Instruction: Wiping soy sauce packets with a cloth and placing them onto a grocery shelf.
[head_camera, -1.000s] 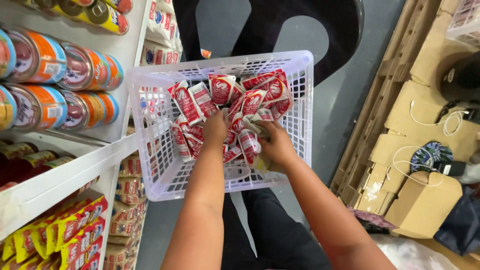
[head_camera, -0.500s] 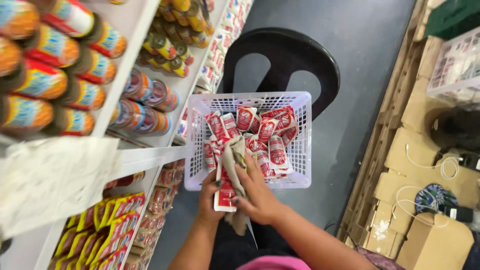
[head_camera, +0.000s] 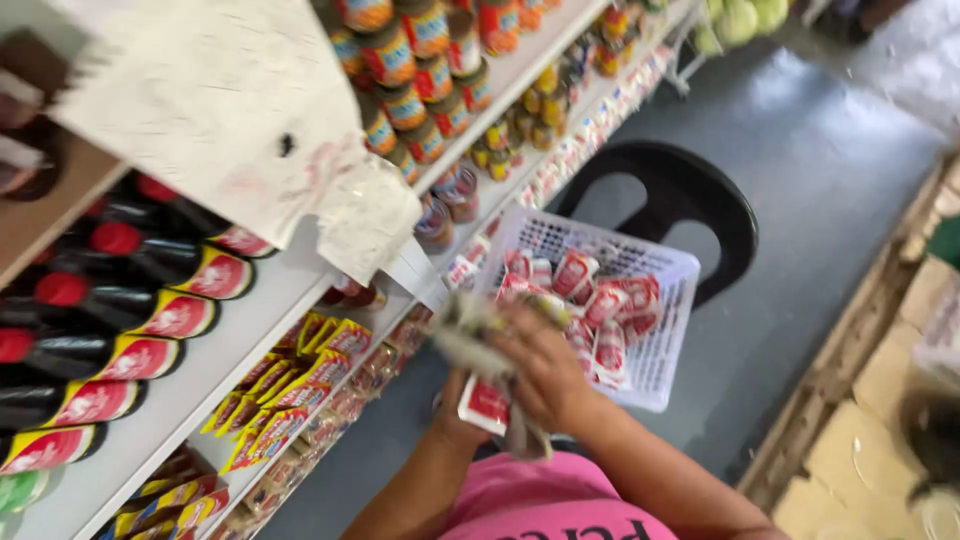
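A white basket of red sachets is set on a black chair, beside stocked shelves. Grey floor is seen beyond the chair. A bundle of sachets is gripped by both closed hands, left hand and right hand.

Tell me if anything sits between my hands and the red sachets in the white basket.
Nothing visible does. Both hands are already on a bunch of sachets lifted just in front of the white basket: the right hand grips them from above, the left hand is mostly hidden underneath. The rest of the red sachets lie uncovered in the basket.
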